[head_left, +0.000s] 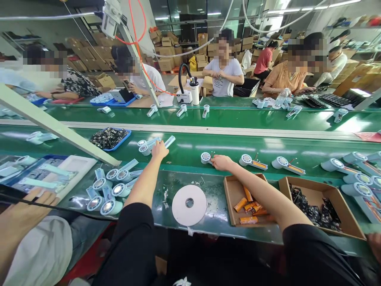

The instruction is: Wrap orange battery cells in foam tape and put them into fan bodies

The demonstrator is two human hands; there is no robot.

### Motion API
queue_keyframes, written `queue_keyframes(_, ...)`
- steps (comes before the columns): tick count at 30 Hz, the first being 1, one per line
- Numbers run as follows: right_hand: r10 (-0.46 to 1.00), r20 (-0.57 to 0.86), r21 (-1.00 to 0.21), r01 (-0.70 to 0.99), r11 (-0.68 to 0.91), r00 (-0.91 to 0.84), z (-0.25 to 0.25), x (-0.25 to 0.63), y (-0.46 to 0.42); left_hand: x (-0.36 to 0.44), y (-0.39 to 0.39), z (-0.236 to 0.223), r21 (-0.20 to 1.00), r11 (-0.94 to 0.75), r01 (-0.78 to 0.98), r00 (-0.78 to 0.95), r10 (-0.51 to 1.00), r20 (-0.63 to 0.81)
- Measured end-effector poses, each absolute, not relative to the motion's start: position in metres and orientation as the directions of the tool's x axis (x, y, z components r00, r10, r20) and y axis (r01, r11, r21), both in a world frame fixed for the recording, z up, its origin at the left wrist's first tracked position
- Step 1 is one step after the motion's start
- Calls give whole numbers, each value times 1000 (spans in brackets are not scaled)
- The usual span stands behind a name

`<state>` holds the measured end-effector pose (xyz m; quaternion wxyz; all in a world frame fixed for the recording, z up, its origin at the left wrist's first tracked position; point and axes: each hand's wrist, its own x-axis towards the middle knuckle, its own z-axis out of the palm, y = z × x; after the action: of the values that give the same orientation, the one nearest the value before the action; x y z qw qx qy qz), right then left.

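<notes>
My left hand [160,151] reaches over the green conveyor and has its fingers closed on the handle of a light-blue handheld fan housing [145,149]. Other housing parts lie against it, one handle sticking out to the right. Farther right, my right hand [222,162] grips the handle of another fan housing [205,158]; its fingertips hide most of that handle. Beyond it on the belt lie a fan housing with an orange battery [258,164] and one more like it [293,168].
A white tape roll [178,204] lies before me. Right of it stand a cardboard box of orange batteries [248,220] and a box of black parts [320,210]. Fan housings [111,207] pile up left. A slanted metal post [59,126] crosses near a blue tray [120,143]. Co-workers sit opposite.
</notes>
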<state>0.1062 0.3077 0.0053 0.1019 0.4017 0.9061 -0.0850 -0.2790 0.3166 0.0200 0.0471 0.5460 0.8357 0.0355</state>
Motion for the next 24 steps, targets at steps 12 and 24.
queue_keyframes(12,727,-274,-122,773,623,-629,-4,119,316,-347,357,10,-172,331,928,-362,909,-206)
queue_keyframes(24,748,-272,-142,794,591,-605,2,132,315,-278,272,34,-175,-91,980,68,989,-133)
